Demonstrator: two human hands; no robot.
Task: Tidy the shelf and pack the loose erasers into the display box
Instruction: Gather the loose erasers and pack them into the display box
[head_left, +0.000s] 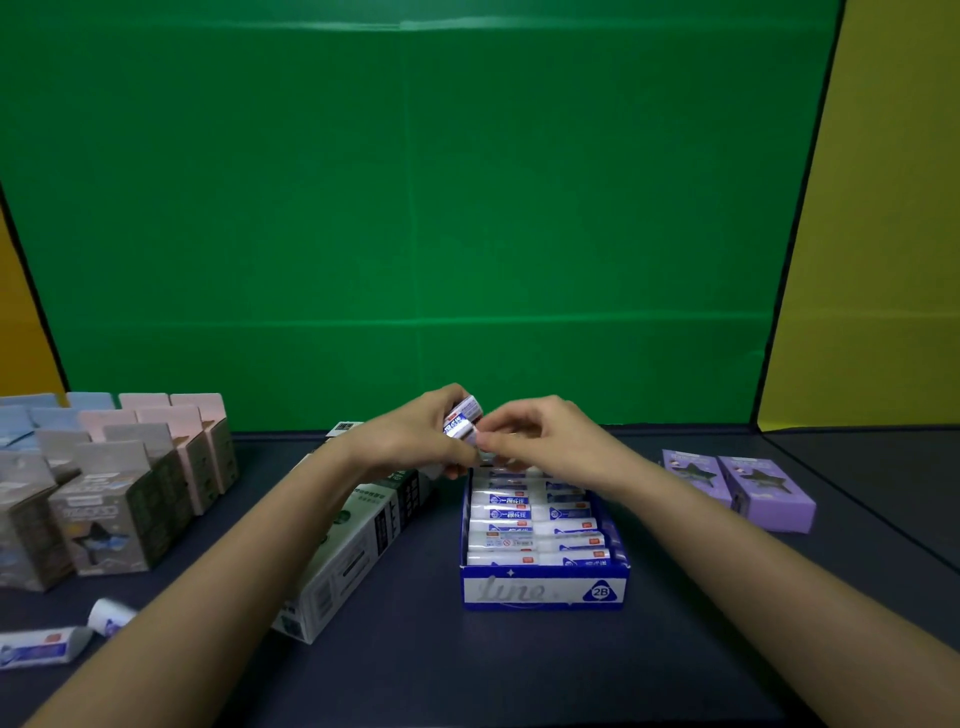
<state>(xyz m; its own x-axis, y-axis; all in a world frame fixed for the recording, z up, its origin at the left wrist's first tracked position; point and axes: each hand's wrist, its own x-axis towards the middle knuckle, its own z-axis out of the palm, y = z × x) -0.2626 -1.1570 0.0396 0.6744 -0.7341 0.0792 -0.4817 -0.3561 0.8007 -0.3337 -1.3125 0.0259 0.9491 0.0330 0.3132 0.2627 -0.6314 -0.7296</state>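
Nearest the front edge of the dark shelf (519, 670), far left: two loose erasers (39, 645), wrapped white and blue, lying flat, one just behind the other. Both forearms reach in from the front edge and meet above the back end of the display box (543, 592). Left hand (415, 436): fingers curled round a small stack of held erasers (462, 415), raised clear of the shelf; two wrapped pieces visible. Right hand (540, 441): fingers curled, thumb and forefinger tips pinching the near end of that same stack. Display box: blue and white, "2B" mark on the front wall, sitting mid-shelf slightly right of centre, open top. Packed erasers (519, 530) fill it in two columns, lying flat in rows; back rows hidden under the hands. Just left of the box, a long white-and-green carton (343, 561) lies on its side, angled toward the front edge, partly under the left forearm. Left edge: cluster of upright small boxes (114, 519), grey, pink and blue. Right side: two purple boxes (748, 488) lying flat, touching each other. Green backdrop (415, 208) stands along the back edge.
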